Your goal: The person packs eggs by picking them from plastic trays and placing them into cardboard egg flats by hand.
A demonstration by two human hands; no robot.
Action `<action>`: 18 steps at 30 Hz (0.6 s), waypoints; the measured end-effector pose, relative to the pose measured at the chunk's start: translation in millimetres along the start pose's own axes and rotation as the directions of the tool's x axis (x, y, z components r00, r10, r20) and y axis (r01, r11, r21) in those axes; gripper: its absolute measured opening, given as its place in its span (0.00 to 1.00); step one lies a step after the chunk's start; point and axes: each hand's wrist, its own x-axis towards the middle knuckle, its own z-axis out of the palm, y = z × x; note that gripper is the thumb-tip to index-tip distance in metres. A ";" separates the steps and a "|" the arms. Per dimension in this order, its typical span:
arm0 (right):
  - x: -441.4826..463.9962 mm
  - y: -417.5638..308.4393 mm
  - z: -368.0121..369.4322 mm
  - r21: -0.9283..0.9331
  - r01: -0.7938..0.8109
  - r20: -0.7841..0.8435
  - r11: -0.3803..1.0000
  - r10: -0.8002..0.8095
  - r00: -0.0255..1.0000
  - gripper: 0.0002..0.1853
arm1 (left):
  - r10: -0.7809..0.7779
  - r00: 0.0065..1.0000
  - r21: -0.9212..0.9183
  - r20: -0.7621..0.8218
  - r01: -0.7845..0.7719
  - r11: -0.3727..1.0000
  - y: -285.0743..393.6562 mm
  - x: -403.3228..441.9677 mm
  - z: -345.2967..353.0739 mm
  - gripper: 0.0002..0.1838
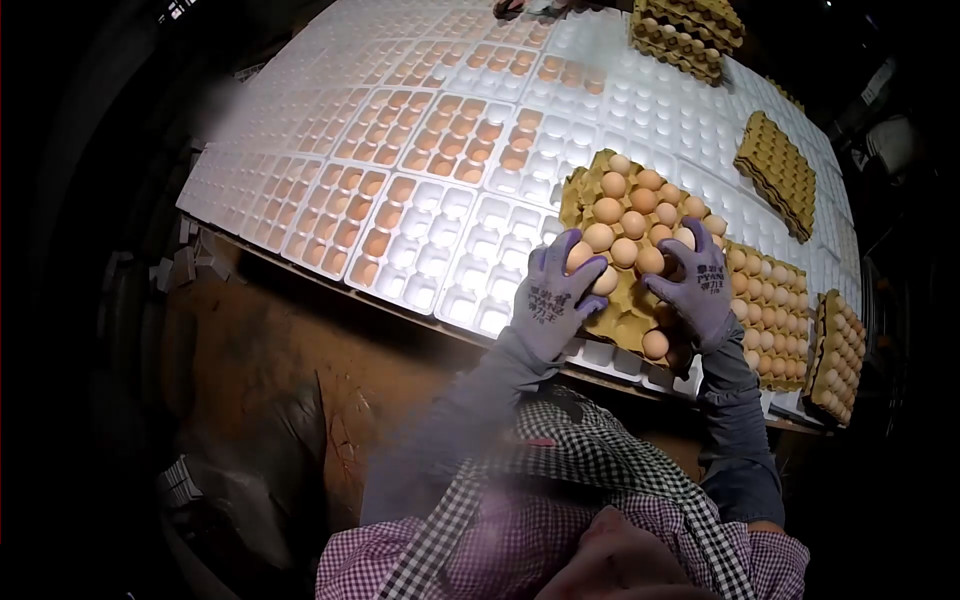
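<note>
Grip: left hand (560, 283) and right hand (697, 280), in purple-grey gloves (543, 312), each curled around smooth eggs (627, 252), thumbs inward. Eggs sit nested in a dimpled yellow pulp tray (625, 308), some near cups bare. Tray lies over glossy white trays (487, 262), several cells leftward filled brown. Both sleeved forearms (500, 375) reach forward.
</note>
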 end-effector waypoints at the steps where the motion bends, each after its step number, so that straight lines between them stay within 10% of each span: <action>1: -0.3 -18.8 4.5 0.084 0.096 -0.034 0.992 -0.094 0.995 0.24 | -0.181 0.983 -0.118 -0.011 0.178 0.977 3.6 -12.6 -26.4 0.23; 4: 3.2 -83.3 21.7 0.360 0.169 -0.028 0.917 -0.170 0.985 0.16 | -0.232 0.968 0.214 -0.095 0.247 0.945 -68.8 -71.8 -47.1 0.24; 7: 15.1 -127.4 77.9 -0.047 0.589 0.131 0.807 -0.580 0.804 0.20 | -0.459 0.887 0.332 -0.052 0.449 0.830 -95.2 -98.1 -64.6 0.21; 10: 21.7 -142.2 131.7 -0.141 0.573 0.482 0.807 -0.449 0.752 0.20 | -0.354 0.927 0.337 -0.125 0.375 0.864 -117.5 -109.3 -48.5 0.22; 14: 47.5 -140.7 152.9 -0.115 0.496 0.522 0.860 -0.373 0.767 0.21 | -0.429 0.902 0.122 -0.049 0.432 0.894 -136.3 -78.9 -37.6 0.22; 15: 61.9 -145.3 162.4 -0.196 0.535 0.698 0.822 -0.266 0.665 0.21 | -0.511 0.836 0.222 0.200 0.469 0.855 -142.5 -68.6 -39.8 0.22; 18: 75.2 -127.9 178.3 -0.081 0.369 0.478 0.926 -0.289 0.830 0.22 | -0.497 0.868 -0.091 0.014 0.496 0.864 -139.3 -35.1 -56.1 0.21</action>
